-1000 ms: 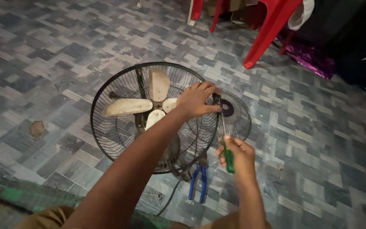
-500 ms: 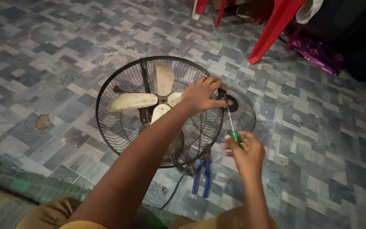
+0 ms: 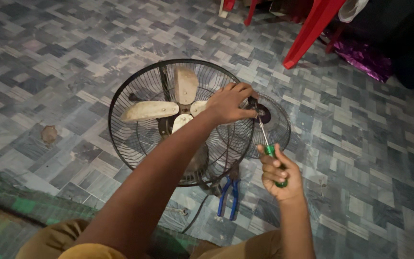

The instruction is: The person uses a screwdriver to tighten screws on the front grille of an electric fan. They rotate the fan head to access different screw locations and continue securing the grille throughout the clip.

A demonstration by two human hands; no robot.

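The right hand (image 3: 278, 173) is closest to the camera, and it is closed tightly around the green handle of a screwdriver (image 3: 268, 144). The long axis of the screwdriver goes from this hand up and a little to the left, away from the person, so its thin metal shaft points toward the rim of the fan. The tip reaches a small dark clip on the edge of the fan guard (image 3: 135, 86), just at the fingertips of the left hand.

To the left of the right hand and a little lower, a pair of pliers (image 3: 229, 195) with blue handles lies on the tiled floor (image 3: 379, 158), with a dark cable beside it.

Further from the camera, the left hand (image 3: 228, 102) is curled over the right side of the guard rim and grips it with bent fingers, next to the screwdriver tip. The round black wire guard encloses three pale, dirty fan blades (image 3: 168, 105). Behind the left hand, a second, smaller wire grille (image 3: 276, 129) shows, partly covered by the guard. Far beyond both hands stands a red plastic chair (image 3: 312, 29).
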